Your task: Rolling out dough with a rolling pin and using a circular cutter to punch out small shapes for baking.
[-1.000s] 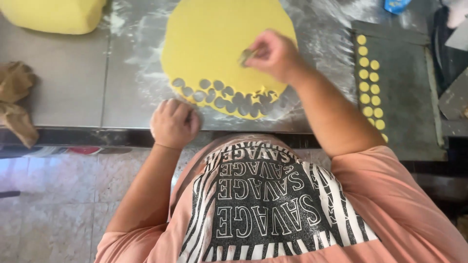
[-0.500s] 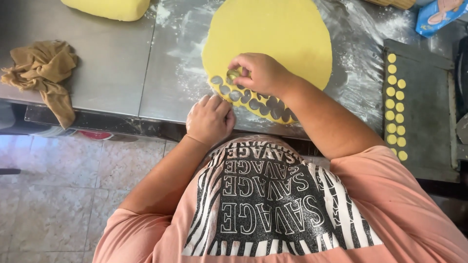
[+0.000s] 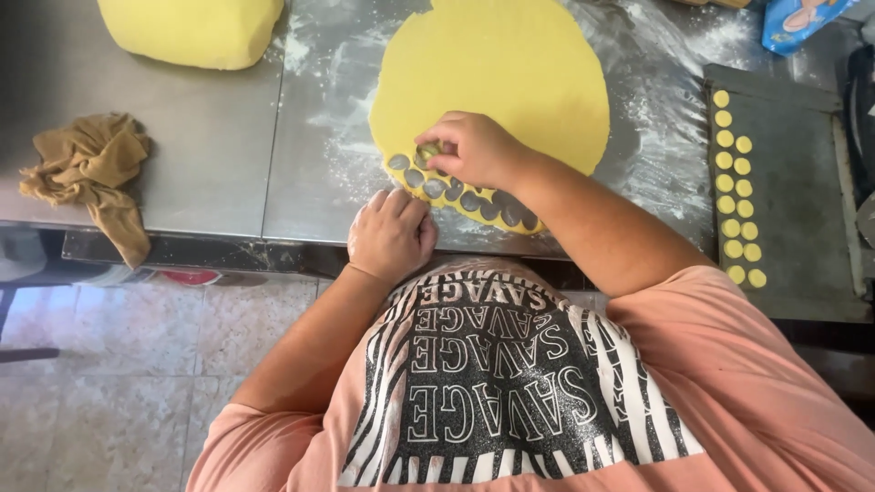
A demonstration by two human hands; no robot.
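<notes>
Yellow rolled dough sheet (image 3: 497, 77) lies floured on the steel worktop (image 3: 210, 173), its near edge riddled with round holes, where the right hand (image 3: 474, 150) pinches a small round cutter (image 3: 427, 151) while the left hand (image 3: 392, 232), loosely curled and empty, braces beside that edge.

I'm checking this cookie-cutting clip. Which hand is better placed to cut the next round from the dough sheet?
The right hand: it already holds the small cutter on the rolled dough sheet beside the cut holes. The left hand rests at the table edge.
</notes>
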